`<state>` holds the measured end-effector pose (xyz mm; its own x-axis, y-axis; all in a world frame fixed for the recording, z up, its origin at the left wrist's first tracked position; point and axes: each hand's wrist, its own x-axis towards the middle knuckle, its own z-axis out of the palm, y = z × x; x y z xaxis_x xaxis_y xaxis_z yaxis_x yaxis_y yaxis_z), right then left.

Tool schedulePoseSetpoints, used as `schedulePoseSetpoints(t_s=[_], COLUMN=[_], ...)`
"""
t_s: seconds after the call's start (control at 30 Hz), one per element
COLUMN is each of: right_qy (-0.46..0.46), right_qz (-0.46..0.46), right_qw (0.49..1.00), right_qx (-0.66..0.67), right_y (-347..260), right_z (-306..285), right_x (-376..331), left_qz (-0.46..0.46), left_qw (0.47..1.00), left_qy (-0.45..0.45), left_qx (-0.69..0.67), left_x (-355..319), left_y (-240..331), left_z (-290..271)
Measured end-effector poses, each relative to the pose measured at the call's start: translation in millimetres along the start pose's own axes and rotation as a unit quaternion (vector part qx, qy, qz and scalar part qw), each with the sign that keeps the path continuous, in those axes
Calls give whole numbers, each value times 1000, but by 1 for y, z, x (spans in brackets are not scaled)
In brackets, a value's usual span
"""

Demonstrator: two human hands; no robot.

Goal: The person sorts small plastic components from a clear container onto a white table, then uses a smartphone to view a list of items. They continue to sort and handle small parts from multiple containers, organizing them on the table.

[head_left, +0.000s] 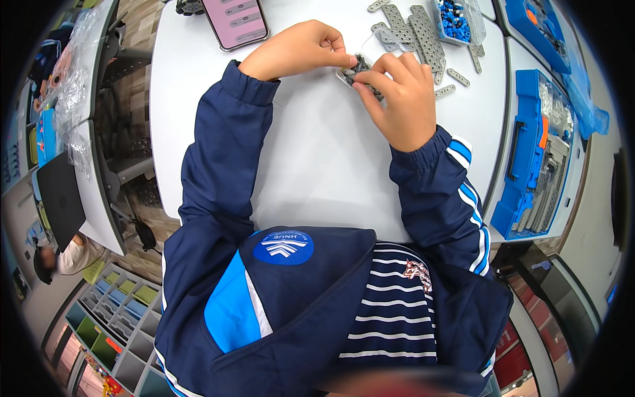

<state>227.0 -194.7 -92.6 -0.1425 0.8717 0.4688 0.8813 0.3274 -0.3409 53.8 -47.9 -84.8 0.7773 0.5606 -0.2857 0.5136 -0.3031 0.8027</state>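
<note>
A small clear plastic box [341, 77] holding dark small parts [362, 65] lies on the white table between my hands. My left hand [301, 49] comes in from its left, with thumb and forefinger pinched together over the parts. Whatever sits between those fingertips is too small to make out. On the other side my right hand [400, 99] curls its fingers and thumb round the box's right edge, hiding part of it. Just beyond lie several grey perforated beams [426, 40] and plates.
A phone [235, 23] with a lit pink screen lies at the far left of the white table [317, 159]. At the far right stands a clear box of blue pegs [455, 26]. A blue case [522, 159] of grey parts is on the neighbouring table at right.
</note>
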Motion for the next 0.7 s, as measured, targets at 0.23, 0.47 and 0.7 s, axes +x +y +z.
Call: schedulePoseSetpoints(t_s=[0.23, 0.47, 0.7], right_qy=[-70, -51, -105], right_qz=[14, 12, 12], right_qw=[997, 998, 989], right_qx=[-30, 42, 108], right_y=[3, 13, 18], right_z=[1, 2, -12], right_x=[7, 8, 6], left_qz=[-5, -6, -18], left_qw=[1000, 1000, 999], left_qy=[-13, -25, -25], left_qx=[24, 11, 19], left_x=[2, 4, 4], left_y=[-5, -7, -7], left_z=[-1, 0, 1])
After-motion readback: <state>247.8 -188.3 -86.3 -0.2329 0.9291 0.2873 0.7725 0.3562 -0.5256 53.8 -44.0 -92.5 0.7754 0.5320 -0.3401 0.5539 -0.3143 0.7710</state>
